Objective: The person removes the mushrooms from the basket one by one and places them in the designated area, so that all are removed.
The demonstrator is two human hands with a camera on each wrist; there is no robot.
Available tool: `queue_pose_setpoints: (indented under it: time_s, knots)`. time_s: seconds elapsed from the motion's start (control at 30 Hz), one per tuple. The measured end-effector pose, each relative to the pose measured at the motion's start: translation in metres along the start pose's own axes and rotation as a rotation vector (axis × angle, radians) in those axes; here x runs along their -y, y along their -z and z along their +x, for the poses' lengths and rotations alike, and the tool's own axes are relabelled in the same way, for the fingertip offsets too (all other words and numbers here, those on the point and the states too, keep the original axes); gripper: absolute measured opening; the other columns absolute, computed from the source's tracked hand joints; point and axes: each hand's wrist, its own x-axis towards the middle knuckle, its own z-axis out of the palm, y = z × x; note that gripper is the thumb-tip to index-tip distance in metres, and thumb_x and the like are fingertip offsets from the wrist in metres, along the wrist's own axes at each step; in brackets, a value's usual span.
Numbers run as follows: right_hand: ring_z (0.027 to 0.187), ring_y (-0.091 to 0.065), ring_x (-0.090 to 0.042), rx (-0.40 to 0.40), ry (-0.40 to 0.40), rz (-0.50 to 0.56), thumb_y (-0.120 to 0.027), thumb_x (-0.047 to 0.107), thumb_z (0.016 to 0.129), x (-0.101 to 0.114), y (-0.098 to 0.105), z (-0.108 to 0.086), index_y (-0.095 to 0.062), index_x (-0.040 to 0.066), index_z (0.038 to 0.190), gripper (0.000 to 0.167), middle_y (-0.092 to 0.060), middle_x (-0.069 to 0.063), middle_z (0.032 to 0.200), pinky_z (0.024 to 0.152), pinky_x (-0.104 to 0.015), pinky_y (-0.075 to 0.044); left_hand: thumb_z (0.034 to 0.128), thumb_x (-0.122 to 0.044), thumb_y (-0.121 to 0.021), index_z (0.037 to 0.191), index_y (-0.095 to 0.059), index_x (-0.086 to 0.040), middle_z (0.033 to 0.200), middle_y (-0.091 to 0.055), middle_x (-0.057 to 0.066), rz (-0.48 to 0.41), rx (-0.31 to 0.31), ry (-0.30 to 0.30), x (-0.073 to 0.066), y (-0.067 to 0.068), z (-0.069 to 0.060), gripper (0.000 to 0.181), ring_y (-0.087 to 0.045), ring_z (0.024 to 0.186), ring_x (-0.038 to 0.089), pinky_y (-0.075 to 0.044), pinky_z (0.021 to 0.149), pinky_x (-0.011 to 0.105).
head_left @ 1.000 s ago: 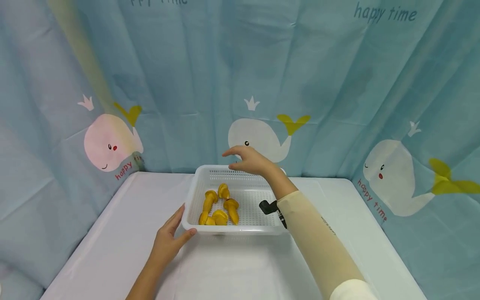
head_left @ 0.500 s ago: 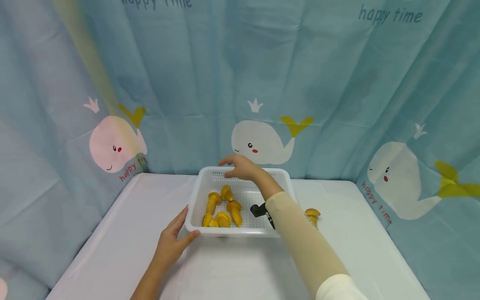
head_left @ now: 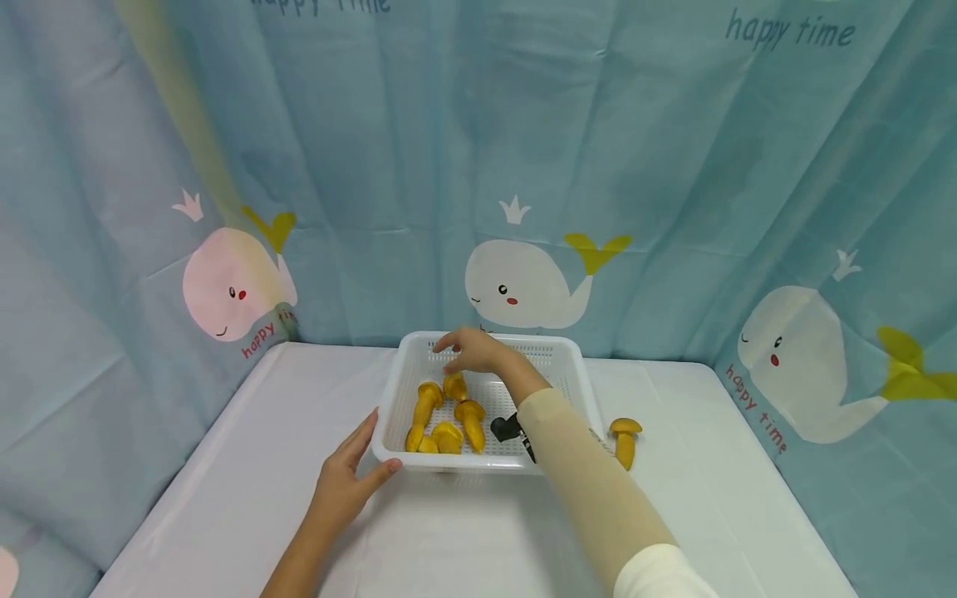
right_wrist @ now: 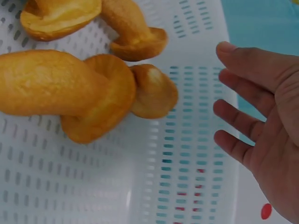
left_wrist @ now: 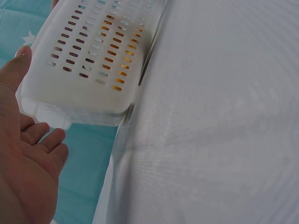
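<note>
At the centre of the head frame, a white basket (head_left: 478,462) on a white table (head_left: 224,465), with yellow-brown mushrooms (head_left: 471,423) lying close together in its left half. Just left of and below centre, the left hand (head_left: 340,486) at the basket's near left corner — thumb spread from the other fingers and resting on the rim; in the left wrist frame, fingers slightly bent beneath that rim. Above the mushrooms, near the far wall, the right hand (head_left: 478,350), fingers parted and gently bent, thumb apart; at the right side of the right wrist frame, fingertips in front of the slotted wall — contact impossible to tell. Right of the basket, a lone mushroom (head_left: 625,444), cap toward the top of the frame. Toward lower right, a beige sleeve (head_left: 579,461) and a white cuff (head_left: 658,573). Across the upper frame, a blue curtain (head_left: 635,108) printed with whales (head_left: 523,286).
</note>
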Motion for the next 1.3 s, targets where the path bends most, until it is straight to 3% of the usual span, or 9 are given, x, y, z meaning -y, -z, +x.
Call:
queue_pose_setpoints:
  time_s: [0.2, 0.33, 0.47, 0.57, 0.77, 1.03, 1.3]
  knots:
    - [0.134, -0.054, -0.035, 0.036, -0.019, 0.027, -0.075, 0.019, 0.095, -0.006, -0.011, 0.000, -0.067, 0.015, 0.136, 0.042, -0.062, -0.009, 0.144, 0.109, -0.050, -0.051, 0.0867, -0.034, -0.083, 0.161, -0.036, -0.025, 0.163, -0.035, -0.008, 0.003, -0.001, 0.008, -0.003, 0.000, -0.001, 0.088, -0.037, 0.151, 0.028, -0.028, 0.106, 0.005]
    - [0.133, -0.055, -0.034, 0.040, -0.032, 0.026, -0.074, 0.016, 0.095, -0.011, -0.018, 0.000, -0.067, 0.014, 0.136, 0.041, -0.062, -0.011, 0.143, 0.110, -0.050, -0.050, 0.0869, -0.033, -0.083, 0.161, -0.036, -0.024, 0.163, -0.035, -0.007, 0.009, 0.000, 0.017, -0.003, -0.001, -0.002, 0.088, -0.037, 0.150, 0.029, -0.038, 0.114, 0.027]
    - [0.124, -0.060, -0.026, 0.038, -0.054, 0.035, -0.075, 0.018, 0.095, -0.016, -0.025, 0.000, -0.068, 0.015, 0.136, 0.042, -0.064, -0.008, 0.139, 0.109, -0.046, -0.052, 0.0871, -0.032, -0.083, 0.160, -0.036, -0.023, 0.163, -0.036, -0.005, 0.010, -0.002, 0.013, -0.004, -0.001, -0.003, 0.088, -0.038, 0.150, 0.030, -0.039, 0.112, 0.049]
    - [0.115, -0.062, -0.021, 0.032, -0.072, 0.044, -0.076, 0.018, 0.094, -0.019, -0.028, -0.002, -0.068, 0.015, 0.136, 0.043, -0.066, -0.007, 0.136, 0.108, -0.044, -0.053, 0.0871, -0.034, -0.083, 0.161, -0.036, -0.025, 0.164, -0.036, -0.005, 0.013, -0.002, 0.016, -0.004, -0.001, -0.002, 0.088, -0.038, 0.150, 0.028, -0.039, 0.113, 0.045]
    - [0.115, -0.062, -0.021, 0.033, -0.073, 0.064, -0.075, 0.016, 0.095, -0.020, -0.029, -0.003, -0.066, 0.010, 0.137, 0.044, -0.067, -0.009, 0.135, 0.109, -0.044, -0.051, 0.0868, -0.037, -0.083, 0.161, -0.035, -0.024, 0.164, -0.035, -0.008, 0.015, 0.006, 0.028, -0.005, 0.001, -0.002, 0.089, -0.037, 0.150, 0.025, -0.034, 0.112, 0.022]
    - [0.122, -0.062, -0.025, 0.071, -0.083, 0.084, -0.074, 0.018, 0.096, -0.019, -0.028, -0.005, -0.063, 0.006, 0.139, 0.046, -0.066, -0.010, 0.137, 0.112, -0.046, -0.048, 0.0877, -0.037, -0.082, 0.161, -0.035, -0.023, 0.164, -0.036, -0.002, 0.021, 0.003, 0.017, -0.004, 0.001, -0.002, 0.088, -0.037, 0.150, 0.029, -0.039, 0.112, 0.046]
    - [0.125, -0.059, -0.024, 0.102, -0.123, 0.045, -0.075, 0.028, 0.094, -0.025, -0.027, -0.004, -0.063, 0.006, 0.140, 0.052, -0.066, -0.007, 0.136, 0.115, -0.048, -0.046, 0.0871, -0.035, -0.083, 0.161, -0.036, -0.022, 0.164, -0.036, -0.005, 0.007, -0.004, 0.014, -0.004, 0.000, -0.001, 0.088, -0.038, 0.150, 0.028, -0.040, 0.113, 0.039]
